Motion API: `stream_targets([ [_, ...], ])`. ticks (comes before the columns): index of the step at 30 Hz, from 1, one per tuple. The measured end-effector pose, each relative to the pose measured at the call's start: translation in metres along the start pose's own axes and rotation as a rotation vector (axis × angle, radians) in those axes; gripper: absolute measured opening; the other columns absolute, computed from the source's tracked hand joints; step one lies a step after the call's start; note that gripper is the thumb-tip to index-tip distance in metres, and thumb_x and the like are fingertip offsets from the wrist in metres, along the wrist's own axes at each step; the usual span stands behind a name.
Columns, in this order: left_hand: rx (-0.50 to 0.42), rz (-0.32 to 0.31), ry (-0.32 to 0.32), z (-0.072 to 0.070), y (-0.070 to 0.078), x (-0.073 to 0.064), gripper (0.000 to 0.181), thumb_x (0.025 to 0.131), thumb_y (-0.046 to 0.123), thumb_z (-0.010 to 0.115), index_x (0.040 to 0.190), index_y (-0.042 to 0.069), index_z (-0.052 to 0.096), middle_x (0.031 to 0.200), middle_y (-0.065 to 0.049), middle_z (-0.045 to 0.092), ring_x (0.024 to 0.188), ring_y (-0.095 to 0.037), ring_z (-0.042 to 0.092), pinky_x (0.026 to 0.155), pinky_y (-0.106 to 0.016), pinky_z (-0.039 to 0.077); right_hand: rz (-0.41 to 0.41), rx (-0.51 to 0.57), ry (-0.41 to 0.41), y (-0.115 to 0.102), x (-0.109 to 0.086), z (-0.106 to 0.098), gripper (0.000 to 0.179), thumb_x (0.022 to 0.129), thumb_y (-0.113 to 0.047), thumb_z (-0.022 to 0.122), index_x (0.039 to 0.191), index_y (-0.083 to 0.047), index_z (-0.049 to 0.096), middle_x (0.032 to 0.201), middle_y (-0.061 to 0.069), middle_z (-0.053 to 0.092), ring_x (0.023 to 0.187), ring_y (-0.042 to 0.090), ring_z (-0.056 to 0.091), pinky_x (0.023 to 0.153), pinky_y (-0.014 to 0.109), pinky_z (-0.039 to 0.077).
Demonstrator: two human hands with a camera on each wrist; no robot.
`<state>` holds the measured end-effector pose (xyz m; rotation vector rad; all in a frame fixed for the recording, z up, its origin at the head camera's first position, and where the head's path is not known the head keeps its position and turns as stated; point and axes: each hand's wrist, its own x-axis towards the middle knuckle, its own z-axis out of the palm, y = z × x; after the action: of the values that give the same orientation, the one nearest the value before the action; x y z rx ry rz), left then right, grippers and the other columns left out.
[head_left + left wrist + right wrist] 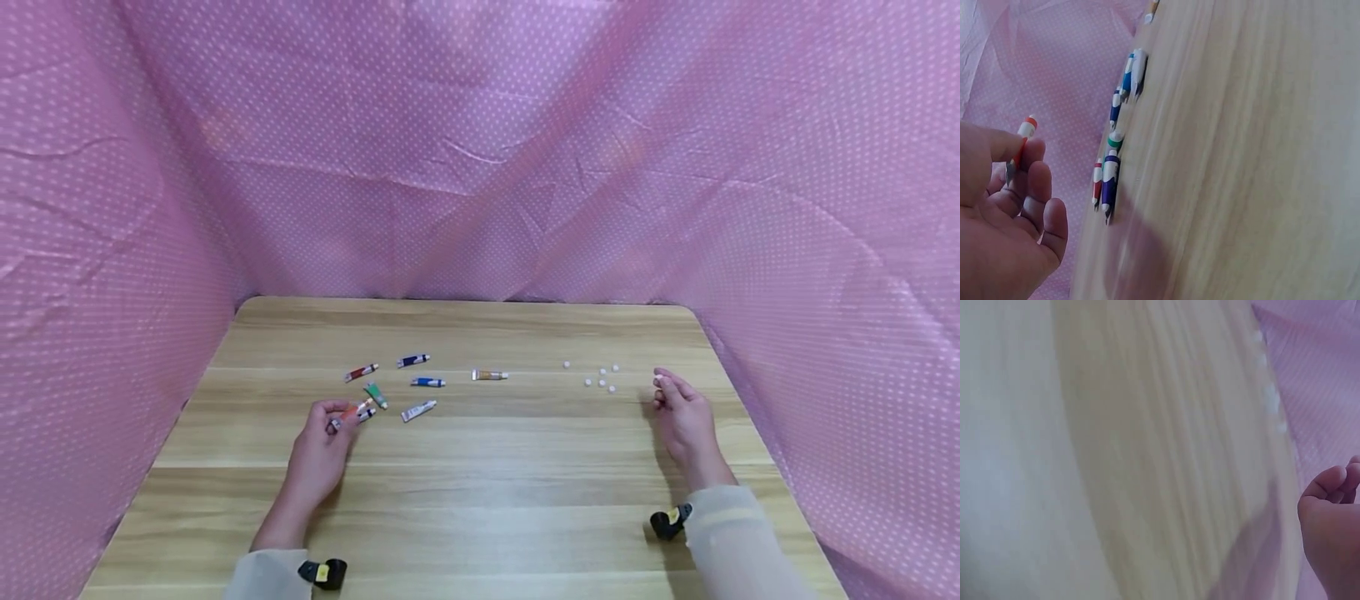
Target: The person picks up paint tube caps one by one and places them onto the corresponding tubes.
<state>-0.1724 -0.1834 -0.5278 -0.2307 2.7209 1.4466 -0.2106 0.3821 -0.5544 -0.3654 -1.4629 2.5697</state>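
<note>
Here, the left hand (321, 450) pinches an orange paint tube (1027, 127) in a narrow grip above the worktop (525, 492); the right hand (688, 423), its grip nearly closed, holds a small white piece (658, 379).

Walled at left, right and back with pink cloth (480, 150), dotted white and creased. Furnished with a table (487, 533) in pale wood grain, rounded at the far corners. Lit softly, with a dull sheen (513, 467) mid-table.
</note>
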Motion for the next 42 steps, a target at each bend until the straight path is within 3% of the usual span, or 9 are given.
stream_targets([
  [3,-0.001,-0.032,-0.007,0.001,0.000,-0.002,0.039,0.114,0.034,0.057,0.146,0.013,0.051,0.140,-0.015,0.068,0.123,-0.031,0.066,0.100,-0.043,0.052,-0.021,0.079,-0.047,0.001,-0.011,0.007,0.026,0.112,-0.007,0.055,0.110,-0.009,0.080,0.090,-0.002,0.074,0.078,0.007,0.064,0.073,0.019,0.054],
  [9,-0.001,-0.039,-0.007,0.001,0.000,-0.009,0.036,0.114,0.035,0.056,0.144,0.016,0.054,0.142,-0.013,0.067,0.128,-0.030,0.065,0.102,-0.045,0.054,-0.060,0.198,-0.100,0.002,-0.026,0.018,0.025,0.112,-0.007,0.053,0.113,-0.002,0.077,0.090,0.005,0.079,0.081,0.012,0.073,0.080,0.023,0.061],
  [13,0.011,-0.035,0.002,0.002,0.001,-0.015,0.035,0.114,0.039,0.057,0.143,0.019,0.057,0.132,-0.011,0.068,0.116,-0.027,0.064,0.090,-0.035,0.055,-0.052,0.227,-0.099,0.002,-0.034,0.023,0.025,0.111,-0.004,0.054,0.110,0.000,0.079,0.089,0.007,0.079,0.080,0.013,0.074,0.080,0.024,0.062],
  [18,0.023,-0.034,0.045,0.007,-0.001,-0.022,0.035,0.111,0.044,0.060,0.139,0.023,0.062,0.117,-0.007,0.066,0.102,-0.022,0.058,0.076,-0.025,0.050,-0.035,0.211,-0.095,0.006,-0.040,0.024,0.025,0.110,-0.002,0.056,0.105,0.000,0.080,0.087,0.007,0.080,0.078,0.013,0.074,0.079,0.024,0.063],
  [26,-0.011,-0.061,0.092,0.018,0.001,-0.032,0.033,0.106,0.037,0.071,0.135,0.022,0.065,0.123,-0.005,0.071,0.110,-0.021,0.063,0.082,-0.020,0.053,-0.041,0.180,-0.141,0.012,-0.045,0.021,0.026,0.108,0.001,0.059,0.097,-0.003,0.082,0.088,0.007,0.082,0.078,0.013,0.078,0.078,0.025,0.064],
  [32,-0.020,-0.079,0.112,0.021,0.006,-0.034,0.035,0.102,0.039,0.077,0.130,0.021,0.066,0.121,-0.004,0.073,0.108,-0.021,0.067,0.082,-0.018,0.054,-0.021,0.167,-0.119,0.010,-0.048,0.022,0.023,0.108,-0.002,0.062,0.097,-0.005,0.082,0.087,0.005,0.082,0.078,0.012,0.078,0.079,0.024,0.063],
  [36,-0.033,-0.072,0.119,0.023,0.012,-0.034,0.036,0.100,0.035,0.080,0.129,0.019,0.067,0.119,-0.005,0.073,0.105,-0.020,0.066,0.079,-0.017,0.054,0.000,0.160,-0.105,0.009,-0.052,0.027,0.022,0.107,-0.001,0.062,0.098,-0.007,0.081,0.088,0.004,0.082,0.080,0.012,0.077,0.080,0.023,0.063],
  [42,-0.042,-0.083,0.125,0.023,0.021,-0.034,0.035,0.099,0.037,0.081,0.128,0.021,0.069,0.116,-0.004,0.073,0.103,-0.021,0.065,0.078,-0.017,0.055,-0.001,0.195,-0.154,0.008,-0.058,0.040,0.024,0.107,0.004,0.059,0.103,-0.007,0.080,0.091,0.004,0.081,0.083,0.012,0.076,0.083,0.022,0.061],
])
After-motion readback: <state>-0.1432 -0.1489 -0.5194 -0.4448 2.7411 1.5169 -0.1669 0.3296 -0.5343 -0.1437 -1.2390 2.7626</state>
